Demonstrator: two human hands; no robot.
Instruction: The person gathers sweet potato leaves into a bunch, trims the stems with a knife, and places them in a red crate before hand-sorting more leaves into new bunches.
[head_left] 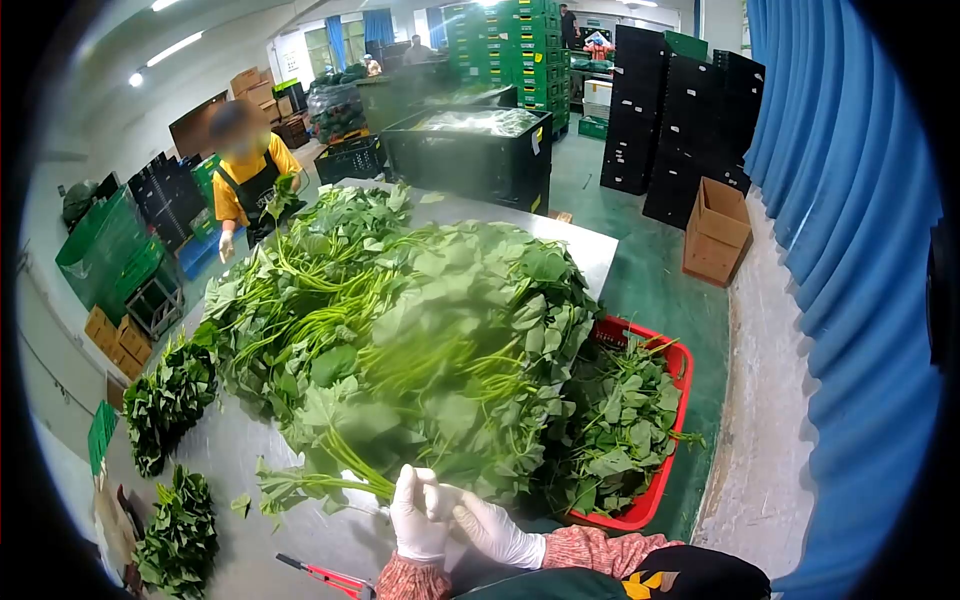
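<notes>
My left hand (420, 515), in a white glove, is closed around the stems of a small bunch of leafy greens (345, 480). The leaves of this bunch point left, low over the metal table (250, 480). Close against it, my right hand (497, 530), also gloved, has its fingers curled together; what they pinch, if anything, is hidden. A large heap of leafy greens (330, 300) with long green stems lies just beyond both hands. Part of the view over the heap is hazy. Below and left of my left hand lies a red-handled tool (335, 577).
A red basket (683, 400) full of greens stands at the right. Bundled greens (178, 535) lie along the table's left side. Across the table, a person in yellow (255, 170) holds some greens. Black crates (690, 120) and a cardboard box (717, 230) stand further right.
</notes>
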